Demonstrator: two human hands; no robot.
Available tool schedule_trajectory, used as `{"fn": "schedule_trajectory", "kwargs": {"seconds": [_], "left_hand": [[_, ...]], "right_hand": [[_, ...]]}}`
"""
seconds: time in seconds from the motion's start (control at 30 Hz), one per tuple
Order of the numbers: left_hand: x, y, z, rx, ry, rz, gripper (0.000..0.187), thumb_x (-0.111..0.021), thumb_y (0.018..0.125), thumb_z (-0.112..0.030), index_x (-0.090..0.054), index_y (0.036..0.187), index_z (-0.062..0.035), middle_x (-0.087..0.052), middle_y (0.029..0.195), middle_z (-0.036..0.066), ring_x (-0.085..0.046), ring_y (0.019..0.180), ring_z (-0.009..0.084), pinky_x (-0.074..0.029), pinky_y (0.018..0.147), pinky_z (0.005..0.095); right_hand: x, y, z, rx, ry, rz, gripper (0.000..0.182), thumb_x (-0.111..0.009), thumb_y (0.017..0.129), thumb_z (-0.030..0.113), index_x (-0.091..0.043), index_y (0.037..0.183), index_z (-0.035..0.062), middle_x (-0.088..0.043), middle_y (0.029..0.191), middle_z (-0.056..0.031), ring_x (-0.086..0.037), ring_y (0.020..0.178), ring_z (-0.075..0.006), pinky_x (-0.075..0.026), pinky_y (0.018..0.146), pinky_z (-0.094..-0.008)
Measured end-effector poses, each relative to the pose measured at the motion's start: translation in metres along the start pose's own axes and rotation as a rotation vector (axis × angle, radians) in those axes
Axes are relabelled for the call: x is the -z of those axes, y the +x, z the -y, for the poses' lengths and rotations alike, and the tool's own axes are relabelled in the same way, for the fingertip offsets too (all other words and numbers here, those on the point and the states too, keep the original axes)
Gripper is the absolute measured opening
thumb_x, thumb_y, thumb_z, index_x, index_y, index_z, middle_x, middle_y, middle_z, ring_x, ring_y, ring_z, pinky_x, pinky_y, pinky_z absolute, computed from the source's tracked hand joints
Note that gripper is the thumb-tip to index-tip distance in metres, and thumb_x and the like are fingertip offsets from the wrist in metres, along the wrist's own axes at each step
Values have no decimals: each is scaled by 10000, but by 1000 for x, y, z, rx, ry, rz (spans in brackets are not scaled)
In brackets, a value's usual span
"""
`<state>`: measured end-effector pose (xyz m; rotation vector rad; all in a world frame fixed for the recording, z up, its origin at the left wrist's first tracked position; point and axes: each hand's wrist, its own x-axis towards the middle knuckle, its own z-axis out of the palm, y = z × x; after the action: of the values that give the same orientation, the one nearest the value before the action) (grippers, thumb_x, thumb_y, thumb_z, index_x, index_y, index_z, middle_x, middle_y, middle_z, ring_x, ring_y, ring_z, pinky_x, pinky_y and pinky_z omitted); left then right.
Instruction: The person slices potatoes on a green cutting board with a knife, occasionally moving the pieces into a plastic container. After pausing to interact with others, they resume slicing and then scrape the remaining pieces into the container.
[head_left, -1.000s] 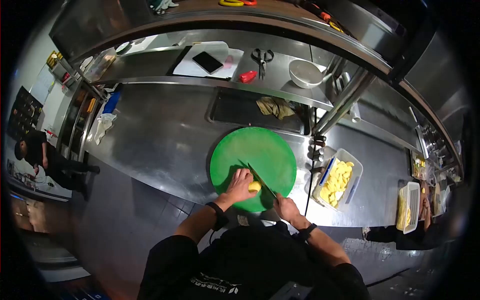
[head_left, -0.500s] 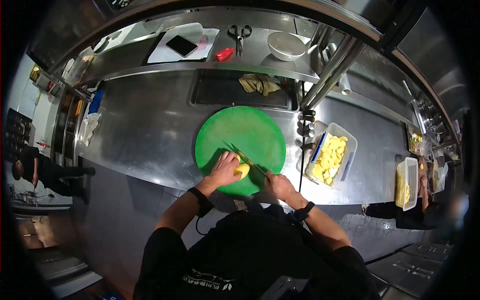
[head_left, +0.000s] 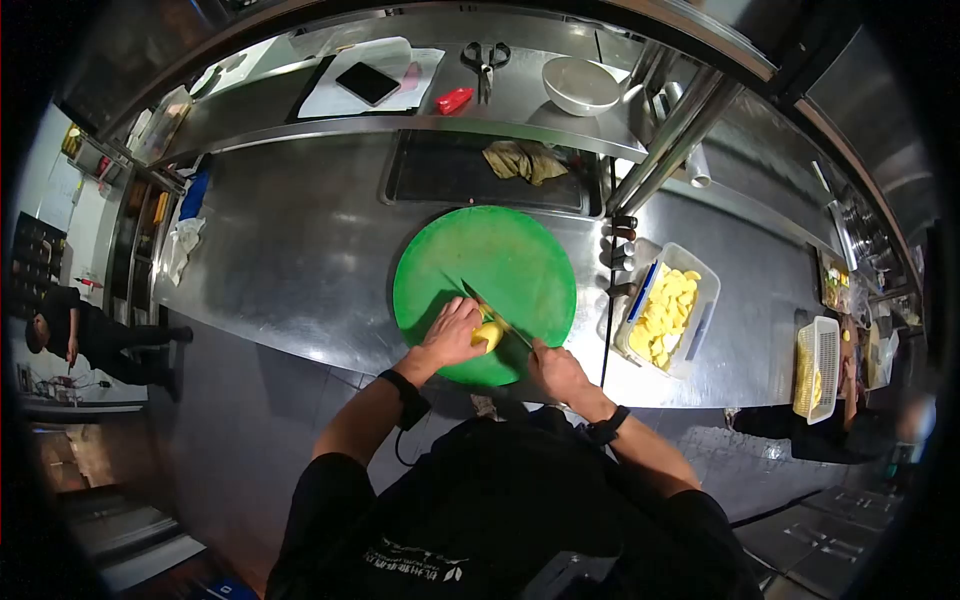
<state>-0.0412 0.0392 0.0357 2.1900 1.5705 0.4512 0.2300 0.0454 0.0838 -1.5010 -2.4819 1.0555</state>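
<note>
A round green cutting board [head_left: 490, 240] lies on the steel counter in front of me. On its near part, my left hand [head_left: 452, 334] is closed over a peeled yellow potato [head_left: 490, 337], fingers bent around its far left side. The handle of a kitchen knife [head_left: 503, 320] is in my right hand [head_left: 560, 373], at the board's near right edge. Its blade slants up and left across the board, right at the potato and close to my left fingertips. Part of the potato is hidden under my left hand.
Yellow potato pieces fill a clear plastic container [head_left: 703, 330] to the right. Behind the board sits a dark tray [head_left: 440, 180] with a crumpled cloth [head_left: 524, 162]. Scissors [head_left: 486, 70], a phone [head_left: 368, 84] and a bowl [head_left: 582, 86] rest on the shelf. Other people stand far left and right.
The view has shifted slightly. Both hands, the knife and the potato keep almost the same places on the board, with the blade still slanting across beside the left fingers.
</note>
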Motion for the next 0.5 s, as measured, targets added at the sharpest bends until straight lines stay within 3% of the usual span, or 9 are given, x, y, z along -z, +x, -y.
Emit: {"fn": "schedule_trajectory", "kwargs": {"seconds": [0.13,0.23,0.37,0.5], "left_hand": [[2,-2,0,-13,-21,-31,397,-800,776,-334,-671,977,-17,-561,1188,128,-511,1179,323,-454,1027,444],[1,-3,1,-15,-58,-57,355,-832,761,-261,-590,914,-52,-547,1118,112,-516,1129,330,-454,978,453],[-5,-6,5,-30,-79,-58,369,-818,768,-292,-617,951,-42,-552,1151,124,-512,1155,332,-451,998,455],[-6,-9,7,-14,-78,-66,393,-808,770,-335,-673,981,-32,-561,1204,131,-509,1216,330,-448,1043,451]], "right_hand": [[-18,12,-4,31,31,1,235,-582,1006,178,-590,1128,-23,-694,798,-314,-698,778,-521,-561,733,-600],[1,2,8,34,18,-20,257,-581,1006,182,-594,1152,-28,-694,790,-309,-698,781,-520,-565,738,-592],[-27,9,-3,-5,21,15,268,-579,1007,189,-593,1155,-34,-694,794,-310,-700,794,-514,-567,744,-584],[-1,4,16,27,28,4,274,-576,1013,195,-578,1156,-39,-691,808,-323,-701,815,-513,-562,757,-593]]}}
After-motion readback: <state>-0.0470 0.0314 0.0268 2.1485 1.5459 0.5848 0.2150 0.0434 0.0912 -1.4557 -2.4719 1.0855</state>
